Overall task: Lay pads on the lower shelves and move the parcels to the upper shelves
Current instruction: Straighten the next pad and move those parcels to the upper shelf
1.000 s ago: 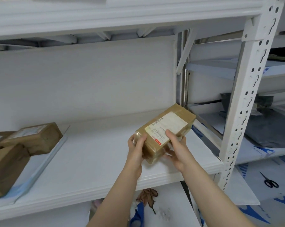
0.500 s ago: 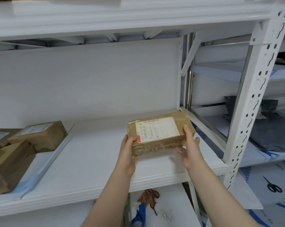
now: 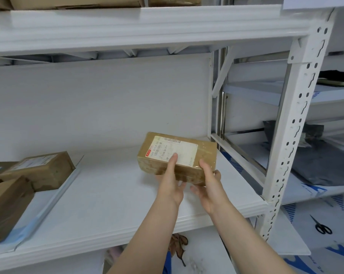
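I hold a small brown taped parcel (image 3: 204,155) with a white label above the right part of the middle shelf (image 3: 108,194). My left hand (image 3: 171,182) grips its near edge, thumb on the label. My right hand (image 3: 208,186) grips the near right corner, thumb on top and fingers beneath. Brown parcels (image 3: 40,169) lie at the shelf's left end on a white pad (image 3: 48,202). The upper shelf (image 3: 147,26) carries more cardboard boxes (image 3: 74,1) at the top edge.
A white perforated upright (image 3: 297,123) stands right of my hands. The neighbouring rack holds a grey bag (image 3: 325,165). Black scissors (image 3: 323,227) lie on printed sheets on the floor at the lower right. A brown scrap (image 3: 179,246) lies below the shelf.
The parcel has turned flatter and its label now faces up toward me. My hands shifted closer together on its near edge. The view tilted upward, revealing boxes on the upper shelf.
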